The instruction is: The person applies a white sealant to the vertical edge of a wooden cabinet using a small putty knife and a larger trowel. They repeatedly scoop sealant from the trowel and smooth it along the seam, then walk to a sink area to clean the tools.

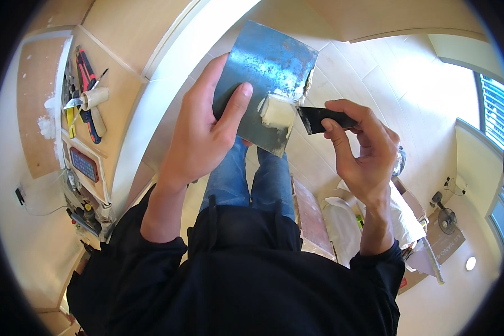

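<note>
My left hand (pixel 199 131) grips a flat, blue-grey metal plate (pixel 266 56) by its left edge, the thumb lying across its top face. A lump of cream-coloured putty (pixel 277 112) sits on the lower right part of the plate, with smears along the right edge. Between the thumb and fingers of my right hand (pixel 369 151) is a small black scraper (pixel 313 120). Its blade end is right beside the putty at the plate's right edge; whether it touches, I cannot tell.
Several hand tools (pixel 87 84) and a paper roll (pixel 95 98) lie on a wooden ledge at left, above a phone (pixel 84 164). White wrapped items (pixel 341 224), a reddish board (pixel 312 215), a fan (pixel 447 220) and flat cardboard (pixel 451 246) are at lower right.
</note>
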Demonstrator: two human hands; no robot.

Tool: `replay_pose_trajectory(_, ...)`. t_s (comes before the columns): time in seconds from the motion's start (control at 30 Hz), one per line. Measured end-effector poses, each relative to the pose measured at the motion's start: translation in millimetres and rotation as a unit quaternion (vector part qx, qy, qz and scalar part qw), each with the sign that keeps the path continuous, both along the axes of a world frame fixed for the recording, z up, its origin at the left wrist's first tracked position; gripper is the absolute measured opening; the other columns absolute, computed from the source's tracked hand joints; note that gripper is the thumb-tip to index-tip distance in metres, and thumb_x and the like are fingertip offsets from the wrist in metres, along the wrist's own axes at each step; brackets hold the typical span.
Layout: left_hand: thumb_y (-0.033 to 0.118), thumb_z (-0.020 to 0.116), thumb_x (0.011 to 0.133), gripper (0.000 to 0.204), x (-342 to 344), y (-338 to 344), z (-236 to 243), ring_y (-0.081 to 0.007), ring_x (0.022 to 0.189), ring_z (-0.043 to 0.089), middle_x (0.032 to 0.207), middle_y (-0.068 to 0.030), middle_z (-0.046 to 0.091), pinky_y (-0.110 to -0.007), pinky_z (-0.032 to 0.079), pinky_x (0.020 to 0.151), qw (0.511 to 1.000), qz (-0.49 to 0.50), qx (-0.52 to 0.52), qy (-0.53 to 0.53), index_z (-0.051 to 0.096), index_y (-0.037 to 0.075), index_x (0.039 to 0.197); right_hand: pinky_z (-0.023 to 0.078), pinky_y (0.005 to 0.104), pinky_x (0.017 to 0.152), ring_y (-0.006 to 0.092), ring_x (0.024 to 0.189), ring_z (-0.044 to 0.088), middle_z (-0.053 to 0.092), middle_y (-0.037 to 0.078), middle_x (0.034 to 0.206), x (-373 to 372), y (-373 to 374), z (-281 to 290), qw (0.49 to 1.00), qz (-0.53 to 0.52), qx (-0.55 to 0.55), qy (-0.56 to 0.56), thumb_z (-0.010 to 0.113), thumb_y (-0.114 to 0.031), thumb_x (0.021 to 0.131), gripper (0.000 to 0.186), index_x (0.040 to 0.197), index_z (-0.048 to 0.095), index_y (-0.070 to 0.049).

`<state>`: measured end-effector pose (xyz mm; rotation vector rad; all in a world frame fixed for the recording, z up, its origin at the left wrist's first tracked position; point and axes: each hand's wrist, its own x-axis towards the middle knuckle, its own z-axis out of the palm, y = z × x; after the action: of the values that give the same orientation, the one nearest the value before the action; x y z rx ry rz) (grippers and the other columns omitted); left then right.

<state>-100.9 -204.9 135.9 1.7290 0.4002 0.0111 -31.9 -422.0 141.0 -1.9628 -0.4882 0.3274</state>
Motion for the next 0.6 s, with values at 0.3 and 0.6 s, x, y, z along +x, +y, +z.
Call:
replay_pose_trajectory(0.3, 0.011, 0.059, 0.100, 0.038, -5.7, -4.9, -3.1, -0.0145, 0.088, 0.063, 0.098, -0.0164, 0.070, -0.031, 0.051, 0.080, 0.996, 0.005, 0.077, -0.051, 0.052, -0.006, 0.133, 0.058, 0.0325, 0.077, 0.0263, 0.085, 0.075, 0.075, 0.015, 0.097, 9.0, 2.0, -9.0, 0.998, 0.051, 0.023, 0.033, 0.070, 0.006, 0.086, 0.021, 0.106, 0.071, 0.000)
replay_pose_trajectory(0.6, 0.009, 0.058, 0.101, 0.034, -3.4, -8.6, -12.5, -0.0140, 0.090, 0.063, 0.100, -0.0158, 0.070, -0.031, 0.051, 0.080, 0.996, 0.019, 0.075, -0.046, 0.053, -0.006, 0.131, 0.058, 0.0294, 0.072, 0.0239, 0.086, 0.073, 0.075, 0.016, 0.094, 10.4, 3.2, 1.6, 0.987, 0.152, -0.029, -0.051, 0.069, 0.013, 0.082, 0.023, 0.103, 0.072, 0.004)
